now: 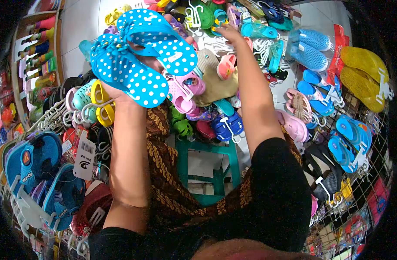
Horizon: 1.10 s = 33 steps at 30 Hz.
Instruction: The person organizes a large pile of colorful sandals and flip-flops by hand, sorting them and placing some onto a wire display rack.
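Observation:
My left hand (114,92) grips a pair of blue flip-flops (142,84) with white polka dots and bow-like straps, held up at the upper left. The footwear covers most of that hand's fingers. At the top middle, my right hand (229,34) reaches over the pile, fingers stretched out above a heap of white plastic hangers (209,43). Just beyond its fingertips lies a small blue-and-yellow sandal (220,18). Below the hangers are a beige bag-like item (222,89), pink clogs (185,93) and a coral slipper (226,67).
A green plastic stool (207,147) stands before me. On the right, a wire rack (380,151) carries yellow shoes (361,78) and blue sandals (348,143). Hanging blue sandals (31,160) with a white tag (85,158) crowd the left, near a shelf (57,52).

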{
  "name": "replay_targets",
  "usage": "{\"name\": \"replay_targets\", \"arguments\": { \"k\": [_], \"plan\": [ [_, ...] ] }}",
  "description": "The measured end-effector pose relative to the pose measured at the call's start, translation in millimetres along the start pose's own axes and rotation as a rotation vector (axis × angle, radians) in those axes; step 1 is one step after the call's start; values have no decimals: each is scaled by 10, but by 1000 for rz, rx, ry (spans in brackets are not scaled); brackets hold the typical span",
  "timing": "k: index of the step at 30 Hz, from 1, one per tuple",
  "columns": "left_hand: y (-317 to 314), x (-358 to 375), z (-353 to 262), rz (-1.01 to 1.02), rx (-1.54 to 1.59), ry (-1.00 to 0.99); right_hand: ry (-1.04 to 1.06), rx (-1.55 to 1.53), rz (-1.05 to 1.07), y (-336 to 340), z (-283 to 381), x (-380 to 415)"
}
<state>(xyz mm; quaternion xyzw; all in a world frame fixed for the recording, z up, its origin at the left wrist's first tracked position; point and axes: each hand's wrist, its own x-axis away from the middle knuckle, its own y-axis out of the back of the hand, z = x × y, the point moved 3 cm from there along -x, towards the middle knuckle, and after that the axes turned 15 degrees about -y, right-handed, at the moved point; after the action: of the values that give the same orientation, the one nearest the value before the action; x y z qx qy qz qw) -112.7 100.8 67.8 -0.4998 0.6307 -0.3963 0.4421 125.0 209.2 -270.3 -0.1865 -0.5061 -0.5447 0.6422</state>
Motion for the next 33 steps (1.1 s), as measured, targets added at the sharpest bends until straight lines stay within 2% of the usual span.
{"name": "replay_targets", "arguments": {
  "k": [3,4,5,7,8,10,11,13,15,18,21,24,27,28,29,31,32,33],
  "plan": [
    [54,109,21,-218,37,-91,37,-285,-369,-255,-126,-739],
    [-17,64,10,-280,49,-82,-40,-361,-407,-181,178,69],
    [-119,26,59,-358,-192,-125,-33,-369,-546,-319,19,-437],
    [-387,-66,163,-549,-706,-113,-99,-191,-629,-352,38,-372],
    [-409,-64,166,-565,-720,-118,-33,-141,-503,-435,-21,-497],
    [-174,5,54,-371,-250,-110,94,-41,-260,-591,-306,-962],
    [-60,49,-3,-292,-30,-63,198,149,-255,-590,-236,-537],
    [-83,37,-13,-295,-41,-64,154,427,-209,-671,-158,-1],
    [-64,43,-43,-315,-49,-73,223,-42,153,-758,-255,246],
    [-37,79,-71,-346,-60,-90,296,-73,263,-610,-298,261],
    [-10,104,-76,-359,-57,-92,-88,108,81,-287,-534,-89],
    [36,112,-68,-382,-58,-89,106,557,-608,-106,-700,-448],
    [90,111,-60,-400,-53,-89,-8,689,-451,-166,-492,-310],
    [106,113,-51,-407,-51,-88,59,511,-239,-250,-560,-493],
    [107,115,-44,-409,-50,-87,24,612,-278,-265,-622,-527],
    [111,118,-42,-411,-53,-82,-45,814,-360,-337,-370,-18],
    [116,121,-46,-412,-54,-83,-4,866,-465,-400,-298,49],
    [119,124,-54,-413,-54,-83,21,831,-412,-456,-269,5]
  ]
}}
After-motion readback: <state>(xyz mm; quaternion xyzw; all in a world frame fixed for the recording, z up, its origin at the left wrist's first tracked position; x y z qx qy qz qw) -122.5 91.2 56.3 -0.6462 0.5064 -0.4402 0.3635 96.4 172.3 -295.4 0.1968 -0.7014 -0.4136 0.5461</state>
